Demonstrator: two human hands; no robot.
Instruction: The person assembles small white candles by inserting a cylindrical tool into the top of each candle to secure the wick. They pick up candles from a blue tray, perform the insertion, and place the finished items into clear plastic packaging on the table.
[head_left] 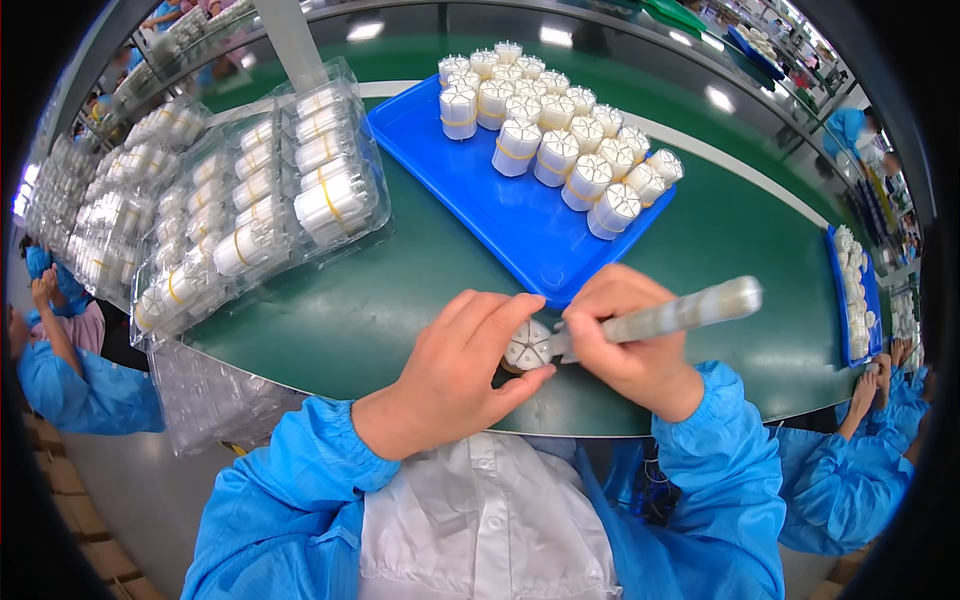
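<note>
White bundle sits clasped in your left hand; your right hand grips a tool lying crosswise, tip touching its right side.

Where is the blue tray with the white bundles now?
In the head view, the blue tray lies on the green table, upper centre, just beyond the right hand and right of the clear plastic packs.

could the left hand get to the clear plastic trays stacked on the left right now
Probably not right away: the left hand is wrapped around a white segmented bundle. The green table between it and the clear trays shows nothing blocking.
</note>
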